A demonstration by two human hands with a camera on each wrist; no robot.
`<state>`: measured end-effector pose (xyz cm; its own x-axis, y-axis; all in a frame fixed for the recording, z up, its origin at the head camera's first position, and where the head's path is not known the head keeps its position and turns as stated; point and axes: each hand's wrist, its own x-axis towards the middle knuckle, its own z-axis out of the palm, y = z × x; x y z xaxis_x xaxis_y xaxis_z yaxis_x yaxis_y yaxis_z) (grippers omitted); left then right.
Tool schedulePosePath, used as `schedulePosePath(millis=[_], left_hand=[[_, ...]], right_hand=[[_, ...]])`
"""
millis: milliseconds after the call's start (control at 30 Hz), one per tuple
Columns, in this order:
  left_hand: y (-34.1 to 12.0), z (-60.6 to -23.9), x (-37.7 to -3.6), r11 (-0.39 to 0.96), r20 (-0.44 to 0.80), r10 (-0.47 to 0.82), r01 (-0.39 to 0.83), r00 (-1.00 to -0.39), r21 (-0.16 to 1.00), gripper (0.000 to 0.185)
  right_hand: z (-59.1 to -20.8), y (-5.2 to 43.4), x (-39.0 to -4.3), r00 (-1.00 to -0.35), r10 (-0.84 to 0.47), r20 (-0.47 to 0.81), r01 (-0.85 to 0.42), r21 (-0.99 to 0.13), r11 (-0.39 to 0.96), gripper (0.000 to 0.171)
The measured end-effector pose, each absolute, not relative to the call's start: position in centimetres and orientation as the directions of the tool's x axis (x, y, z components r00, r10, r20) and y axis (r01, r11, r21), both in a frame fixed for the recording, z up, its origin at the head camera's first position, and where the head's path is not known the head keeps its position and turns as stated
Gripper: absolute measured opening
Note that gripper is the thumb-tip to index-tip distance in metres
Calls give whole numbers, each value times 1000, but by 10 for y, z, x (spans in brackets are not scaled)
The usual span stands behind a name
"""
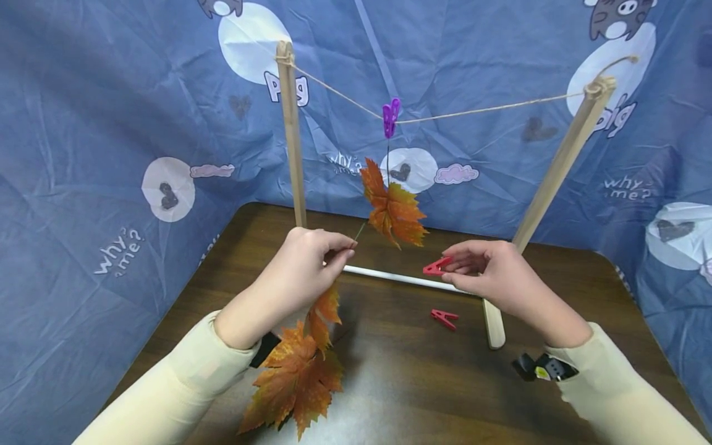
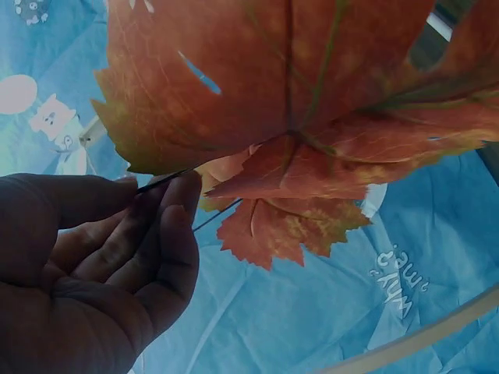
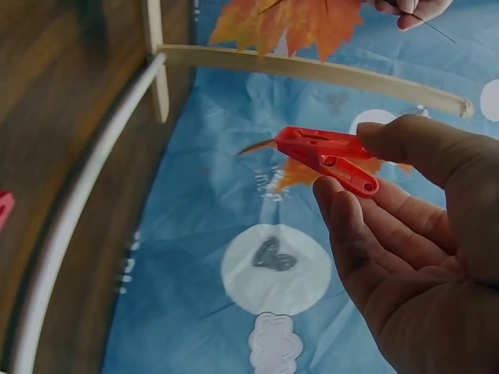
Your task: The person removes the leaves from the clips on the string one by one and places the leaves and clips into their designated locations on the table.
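My left hand [image 1: 311, 259] pinches the thin stem [image 2: 162, 181] of an orange artificial maple leaf [image 2: 288, 86] between thumb and fingertips. In the head view the held leaves [image 1: 303, 374] hang below that hand, over the table. Between the thumb and fingers of my right hand [image 1: 489, 269] is a red clothespin [image 3: 327, 152], its tip pointing toward the left hand. A purple clothespin [image 1: 390, 118] grips the twine [image 1: 473, 112] and the stem of another orange leaf [image 1: 395, 210], which hangs between and beyond the hands.
The twine spans two wooden posts [image 1: 292, 136] [image 1: 564, 164], joined low down by a white rod [image 1: 397, 276]. A second red clothespin [image 1: 444, 319] lies on the dark wooden table [image 1: 400, 377]. Behind stands a blue printed cloth [image 1: 211, 80].
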<state>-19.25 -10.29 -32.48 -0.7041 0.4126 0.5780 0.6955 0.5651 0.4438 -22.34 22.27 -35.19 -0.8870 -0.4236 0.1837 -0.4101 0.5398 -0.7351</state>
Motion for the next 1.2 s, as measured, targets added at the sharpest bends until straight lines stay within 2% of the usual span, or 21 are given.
schedulePosePath(millis=[167, 367, 600, 733, 967, 1200], left_hand=[[-106, -330, -192, 589, 552, 457, 702, -698, 399, 8], [-107, -342, -192, 628, 451, 515, 679, -729, 380, 10], [-105, -360, -196, 654, 332, 584, 672, -741, 347, 30], [-107, -370, -201, 657, 309, 584, 660, -751, 364, 35], [-114, -388, -213, 697, 192, 551, 574, -812, 430, 42], [-115, -409, -213, 735, 148, 495, 504, -856, 454, 50]], right_hand=[[-366, 227, -222, -885, -421, 198, -426, -707, 564, 27], [-380, 233, -222, -887, -412, 207, -439, -653, 617, 25], [-396, 234, -220, -891, -438, 121, -399, -671, 626, 22], [-404, 233, -219, -884, -455, 109, -415, -632, 654, 20], [-416, 232, -219, -884, -460, 80, -412, -598, 688, 20], [-430, 227, -219, -867, -495, 65, -444, -553, 705, 24]])
